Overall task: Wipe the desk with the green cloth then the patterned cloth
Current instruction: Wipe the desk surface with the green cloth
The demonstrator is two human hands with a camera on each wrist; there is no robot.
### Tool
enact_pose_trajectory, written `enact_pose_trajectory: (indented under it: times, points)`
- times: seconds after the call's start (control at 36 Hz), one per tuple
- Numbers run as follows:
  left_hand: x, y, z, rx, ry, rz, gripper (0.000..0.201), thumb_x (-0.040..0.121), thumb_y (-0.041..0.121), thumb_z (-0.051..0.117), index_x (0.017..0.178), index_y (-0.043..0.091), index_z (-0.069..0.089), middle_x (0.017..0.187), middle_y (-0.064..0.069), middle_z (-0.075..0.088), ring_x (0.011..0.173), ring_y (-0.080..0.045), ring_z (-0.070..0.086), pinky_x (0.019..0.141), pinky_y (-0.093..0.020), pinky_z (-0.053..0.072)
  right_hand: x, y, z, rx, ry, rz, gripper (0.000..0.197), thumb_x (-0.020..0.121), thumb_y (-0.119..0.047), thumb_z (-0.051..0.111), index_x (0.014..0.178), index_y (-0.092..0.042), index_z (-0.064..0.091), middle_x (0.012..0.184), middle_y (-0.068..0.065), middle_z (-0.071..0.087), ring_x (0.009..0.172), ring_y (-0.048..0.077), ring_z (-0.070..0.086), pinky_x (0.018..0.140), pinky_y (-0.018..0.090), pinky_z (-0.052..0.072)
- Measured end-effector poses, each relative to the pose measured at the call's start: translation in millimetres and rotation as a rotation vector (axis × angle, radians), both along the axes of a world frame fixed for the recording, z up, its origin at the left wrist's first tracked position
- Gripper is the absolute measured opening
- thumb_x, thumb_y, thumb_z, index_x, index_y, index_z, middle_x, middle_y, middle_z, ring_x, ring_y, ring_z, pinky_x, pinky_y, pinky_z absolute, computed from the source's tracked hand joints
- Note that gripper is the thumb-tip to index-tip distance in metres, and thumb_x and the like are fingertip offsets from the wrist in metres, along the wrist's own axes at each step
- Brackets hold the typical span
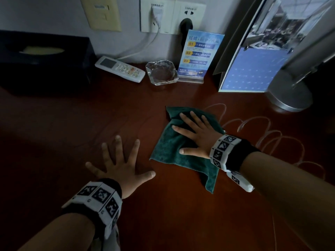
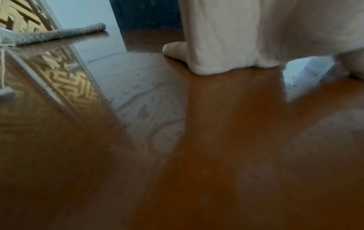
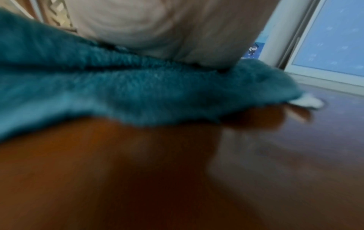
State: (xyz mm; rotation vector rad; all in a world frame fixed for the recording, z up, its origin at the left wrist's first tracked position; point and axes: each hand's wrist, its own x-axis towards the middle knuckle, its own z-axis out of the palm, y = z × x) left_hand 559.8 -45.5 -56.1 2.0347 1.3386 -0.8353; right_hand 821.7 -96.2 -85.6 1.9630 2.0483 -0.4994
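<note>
A dark green cloth (image 1: pixel 168 147) lies crumpled on the reddish-brown desk (image 1: pixel 72 133), right of centre. My right hand (image 1: pixel 197 134) presses flat on it with the fingers spread. The right wrist view shows the same cloth (image 3: pixel 138 87) bunched under the palm (image 3: pixel 167 31). To the left of the cloth, my left hand (image 1: pixel 121 165) rests flat on the bare wood with its fingers splayed and holds nothing. Its fingers (image 2: pixel 226 38) press on the wood in the left wrist view. A greyish cloth (image 2: pixel 59 34) lies at the far left there; I cannot make out a pattern on it.
Along the back wall stand a black tissue box (image 1: pixel 43 60), a white remote (image 1: pixel 119 68), a glass ashtray (image 1: pixel 161 72), a blue sign stand (image 1: pixel 197 55), a desk calendar (image 1: pixel 250 69) and a silver lamp base (image 1: pixel 290 95). Looping streaks (image 1: pixel 253 127) mark the wood right of the cloth.
</note>
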Motion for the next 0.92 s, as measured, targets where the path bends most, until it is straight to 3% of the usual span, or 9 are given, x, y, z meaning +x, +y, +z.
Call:
enact_pose_trajectory:
  times: [0.08,0.17,0.22,0.69,0.92]
  points:
    - [0.4,0.6,1.4,-0.008,-0.002,0.002,0.097,0.069,0.088,0.028,0.122,0.049,-0.043,0.136,0.000,-0.055,0.131,-0.035,-0.041,0.102,-0.073,-0.005,-2.2,7.5,-0.2,0.000,0.002,-0.063,0.078,0.067,-0.085,0.012,0.134,-0.058,-0.018,0.146,-0.016,-0.036,0.140,0.022,-0.030,0.112,0.046,-0.019]
    - [0.2,1.4,2.4,-0.022,-0.001,0.002,0.098,0.069,0.088,0.029,0.124,0.049,-0.043,0.135,0.000,-0.056,0.131,-0.035,-0.042,0.101,-0.073,-0.006,-2.6,16.5,1.6,-0.021,0.002,-0.136,0.078,0.080,-0.080,0.030,0.141,-0.054,-0.012,0.153,-0.012,-0.030,0.141,0.023,-0.029,0.113,0.048,-0.017]
    - [0.5,1.7,2.8,-0.028,-0.003,0.001,0.099,0.069,0.087,0.029,0.126,0.049,-0.042,0.135,0.000,-0.056,0.131,-0.035,-0.042,0.101,-0.073,-0.007,-2.3,22.4,2.7,-0.028,-0.001,-0.174,0.077,0.082,-0.076,0.032,0.141,-0.054,-0.011,0.153,-0.012,-0.029,0.141,0.024,-0.029,0.115,0.050,-0.015]
    - [2.4,4.2,1.4,-0.037,0.005,0.002,0.101,0.068,0.088,0.032,0.129,0.050,-0.040,0.135,0.001,-0.056,0.130,-0.035,-0.043,0.100,-0.074,-0.008,13.7,61.2,4.6,-0.035,-0.036,-0.618,0.089,0.070,-0.091,0.021,0.144,-0.052,-0.010,0.156,-0.008,-0.025,0.144,0.029,-0.018,0.116,0.053,-0.005]
    - [2.4,4.5,1.1,-0.043,0.000,-0.006,0.102,0.068,0.087,0.033,0.125,0.050,-0.043,0.122,0.003,-0.063,0.128,-0.035,-0.045,0.099,-0.074,-0.009,33.3,50.7,10.1,-0.036,0.009,-0.861,0.095,0.069,-0.090,0.027,0.147,-0.047,-0.007,0.157,-0.004,-0.023,0.144,0.030,-0.018,0.114,0.054,-0.006]
